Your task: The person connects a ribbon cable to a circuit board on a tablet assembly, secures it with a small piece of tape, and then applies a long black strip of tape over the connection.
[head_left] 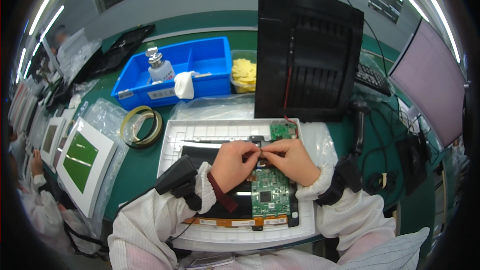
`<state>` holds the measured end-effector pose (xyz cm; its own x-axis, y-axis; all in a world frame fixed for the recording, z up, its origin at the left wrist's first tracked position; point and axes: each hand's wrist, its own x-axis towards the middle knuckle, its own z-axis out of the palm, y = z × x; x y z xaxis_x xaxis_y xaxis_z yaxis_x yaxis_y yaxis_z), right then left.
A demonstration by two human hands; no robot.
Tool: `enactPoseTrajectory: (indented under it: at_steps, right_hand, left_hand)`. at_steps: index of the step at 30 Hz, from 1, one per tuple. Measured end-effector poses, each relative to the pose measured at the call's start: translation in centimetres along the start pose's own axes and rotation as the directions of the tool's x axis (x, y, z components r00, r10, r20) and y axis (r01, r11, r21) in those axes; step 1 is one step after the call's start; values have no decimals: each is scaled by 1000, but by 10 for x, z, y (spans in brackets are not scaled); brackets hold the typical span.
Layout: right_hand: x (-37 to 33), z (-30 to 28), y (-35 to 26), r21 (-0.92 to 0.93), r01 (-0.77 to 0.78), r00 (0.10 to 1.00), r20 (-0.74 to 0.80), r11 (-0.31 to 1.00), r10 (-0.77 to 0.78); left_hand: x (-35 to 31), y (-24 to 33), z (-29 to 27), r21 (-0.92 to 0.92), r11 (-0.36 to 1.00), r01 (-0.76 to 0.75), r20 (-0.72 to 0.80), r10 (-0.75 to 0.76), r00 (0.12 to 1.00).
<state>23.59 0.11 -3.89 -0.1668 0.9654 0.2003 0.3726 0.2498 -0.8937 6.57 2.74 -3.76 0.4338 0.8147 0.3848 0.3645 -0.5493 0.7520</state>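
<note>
Head | large green circuit board (271, 196) | just nearside of both hands (233, 166)

What lies between the fingers (273, 146) is too small to tell; a distant person (61, 36) is blurred

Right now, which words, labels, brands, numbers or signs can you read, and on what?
Blue bin, front label: printed characters, not copied here.
Its left label: too blurred.
White bottle: red marking, too small.
Large green board: any marking too small.
Orange strip: white labels, too small.
</note>
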Motion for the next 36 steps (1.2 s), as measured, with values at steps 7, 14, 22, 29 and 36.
enactPoseTrajectory:
  at_steps: [7,14,22,29,36]
  right_hand:
    - [-1,1,0,-16,1,1000,-6,1000,-1]
    - [0,1,2,9,-31,999,10,999,31]
    - [2,1,6,39,-42,999,-5,998,42]
    - [2,0,-1,35,-62,998,0,997,62]
    - [-1,-3,1,52,-82,997,-3,995,82]
  left_hand:
    - [0,-1,1,-5,1000,-6,8,6,1000]
    - [0,-4,-2,17,1000,-18,16,17,1000]
    - [9,-6,-15,129,991,-39,13,37,999]
    - [41,-9,-46,141,989,-44,-75,55,996]
    - [127,-17,-56,493,839,-229,-118,326,938]
